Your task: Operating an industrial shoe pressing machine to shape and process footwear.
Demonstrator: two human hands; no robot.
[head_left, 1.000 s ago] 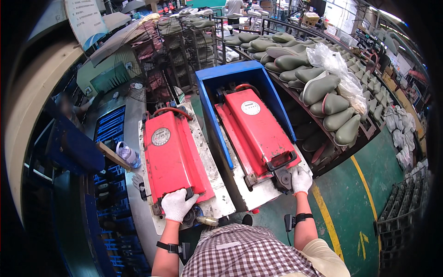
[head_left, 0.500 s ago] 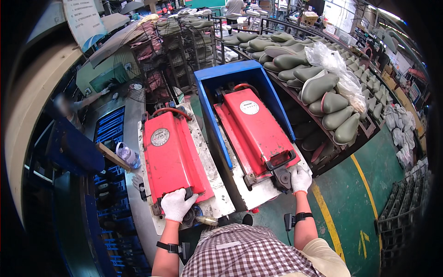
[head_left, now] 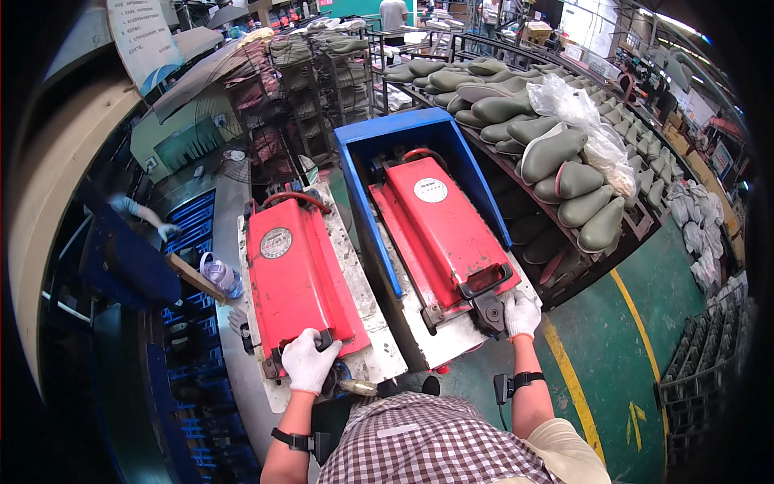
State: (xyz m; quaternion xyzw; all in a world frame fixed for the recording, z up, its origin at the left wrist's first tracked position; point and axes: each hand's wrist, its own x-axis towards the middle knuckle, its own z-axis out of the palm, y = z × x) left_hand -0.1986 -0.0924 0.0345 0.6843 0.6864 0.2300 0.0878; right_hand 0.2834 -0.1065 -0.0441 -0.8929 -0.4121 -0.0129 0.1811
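Note:
Two long red machine covers lie side by side, the left cover [head_left: 298,282] on a stained white base and the right cover [head_left: 443,226] inside a blue open-fronted housing [head_left: 403,123]. My left hand [head_left: 308,361], in a white glove, is closed over the black handle [head_left: 325,339] at the left cover's near end, its thumb out to the right. At the near right corner of the other cover, my gloved right hand [head_left: 522,315] has its fingers curled against a black block [head_left: 489,310], beside a black loop handle [head_left: 485,280]. Both covers are down.
A rack of grey-green shoe-shaped pieces [head_left: 556,153] with a plastic bag [head_left: 564,101] stands on the right. A clear bottle [head_left: 219,274] and a grey glove [head_left: 239,323] are left of the machines. Further left, a co-worker's gloved hand [head_left: 168,231] reaches over blue racks [head_left: 192,222].
Both my hands stay at the two machines, and the covers remain down. The co-worker's arm at the left has drawn back and lower. My view has shifted slightly.

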